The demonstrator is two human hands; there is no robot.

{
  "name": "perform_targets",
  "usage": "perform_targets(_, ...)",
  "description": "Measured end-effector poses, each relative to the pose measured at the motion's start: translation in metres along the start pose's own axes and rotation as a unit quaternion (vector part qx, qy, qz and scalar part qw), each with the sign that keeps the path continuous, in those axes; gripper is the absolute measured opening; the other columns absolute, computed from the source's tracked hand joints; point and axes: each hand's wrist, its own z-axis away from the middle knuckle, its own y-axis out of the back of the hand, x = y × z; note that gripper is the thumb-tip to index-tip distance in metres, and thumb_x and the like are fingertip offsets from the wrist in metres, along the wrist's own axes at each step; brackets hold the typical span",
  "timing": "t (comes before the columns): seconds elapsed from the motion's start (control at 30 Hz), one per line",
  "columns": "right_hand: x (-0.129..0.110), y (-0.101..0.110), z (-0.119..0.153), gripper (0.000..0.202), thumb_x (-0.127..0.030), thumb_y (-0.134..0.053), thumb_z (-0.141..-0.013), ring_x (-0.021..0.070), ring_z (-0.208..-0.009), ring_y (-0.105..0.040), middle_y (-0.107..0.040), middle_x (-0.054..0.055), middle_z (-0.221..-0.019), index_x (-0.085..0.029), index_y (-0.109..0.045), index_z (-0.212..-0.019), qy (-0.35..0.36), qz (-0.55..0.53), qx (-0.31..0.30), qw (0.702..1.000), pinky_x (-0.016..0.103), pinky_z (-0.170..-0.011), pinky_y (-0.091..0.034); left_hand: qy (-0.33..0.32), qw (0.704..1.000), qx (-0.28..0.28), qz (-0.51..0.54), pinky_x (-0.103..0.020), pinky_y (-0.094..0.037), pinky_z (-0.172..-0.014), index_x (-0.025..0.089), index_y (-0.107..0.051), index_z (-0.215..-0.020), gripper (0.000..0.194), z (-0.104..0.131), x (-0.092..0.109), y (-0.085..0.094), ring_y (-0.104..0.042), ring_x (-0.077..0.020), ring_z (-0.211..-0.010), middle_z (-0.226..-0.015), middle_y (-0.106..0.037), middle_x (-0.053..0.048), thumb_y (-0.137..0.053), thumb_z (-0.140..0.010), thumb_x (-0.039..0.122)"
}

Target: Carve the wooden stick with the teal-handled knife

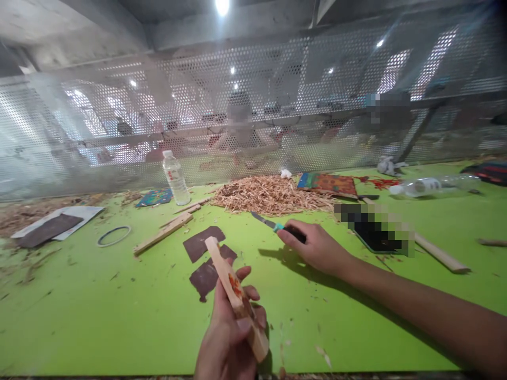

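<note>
A pale carved piece of wood (pixel 227 277) with an orange-red patch on its face lies in my left hand (pixel 232 327), fingers wrapped round its lower half. My right hand (pixel 315 245) grips a knife (pixel 265 220) with a dark handle and a green collar. Its blade points left and away from me, near the shavings. Between and beyond the hands, two torn pieces of brown sandpaper (pixel 204 244) rest on the green table (pixel 138 316); the wood partly covers the nearer one.
A heap of wood shavings (pixel 269 195) spreads along the back by a perforated metal screen (pixel 190 116). An upright bottle (pixel 176 179), wooden strips (pixel 164 232) and a ring (pixel 113 236) are left. A phone (pixel 374 232), wooden stick (pixel 443 253) and lying bottle (pixel 435 186) are right.
</note>
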Motion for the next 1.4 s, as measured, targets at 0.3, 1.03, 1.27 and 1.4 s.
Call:
perform_targets(0.3, -0.008, 0.007, 0.010, 0.050, -0.065, -0.047, -0.101, 0.0167, -0.065, -0.055, -0.062, 0.000, -0.073, -0.019, -0.065, -0.092, 0.057, -0.019, -0.056, 0.997, 0.028, -0.061, -0.034, -0.033, 0.993, 0.077, -0.088, -0.035, -0.059, -0.089, 0.033, -0.038, -0.156, 0.094, 0.001, -0.006, -0.017, -0.070, -0.0300, -0.114, -0.136, -0.065, -0.013, -0.087, -0.076, 0.023)
perform_targets(1.03, -0.019, -0.002, 0.020, 0.066, -0.085, -0.064, -0.077, 0.0121, -0.051, -0.047, -0.051, -0.005, -0.063, -0.021, -0.051, -0.083, -0.042, -0.278, -0.166, 0.945, 0.025, -0.047, -0.038, -0.159, 0.968, 0.148, -0.126, -0.039, -0.049, -0.113, 0.026, -0.069, -0.112, 0.039, 0.002, -0.016, -0.008, -0.058, -0.0306, -0.137, -0.132, -0.072, -0.003, -0.088, -0.077, 0.027)
perform_targets(1.27, -0.022, -0.009, 0.021, 0.060, -0.074, -0.077, -0.075, 0.0104, -0.043, -0.053, -0.053, -0.007, -0.051, -0.022, -0.049, -0.083, -0.131, -0.375, -0.207, 0.894, 0.018, -0.040, -0.033, -0.189, 0.959, 0.059, -0.202, -0.042, -0.048, -0.109, 0.022, -0.062, -0.077, 0.031, -0.006, -0.026, -0.009, -0.048, -0.0373, -0.142, -0.145, -0.058, -0.007, -0.091, -0.071, 0.028)
perform_targets(1.4, -0.016, -0.010, 0.017, 0.062, -0.073, -0.082, -0.070, 0.0088, -0.041, -0.050, -0.050, -0.008, -0.048, -0.022, -0.048, -0.079, -0.151, -0.397, -0.210, 0.881, 0.016, -0.037, -0.032, -0.164, 0.949, 0.026, -0.270, -0.036, -0.051, -0.099, 0.022, -0.059, -0.074, 0.033, -0.009, -0.026, 0.001, -0.029, -0.0415, -0.152, -0.155, -0.048, -0.009, -0.091, -0.064, 0.019)
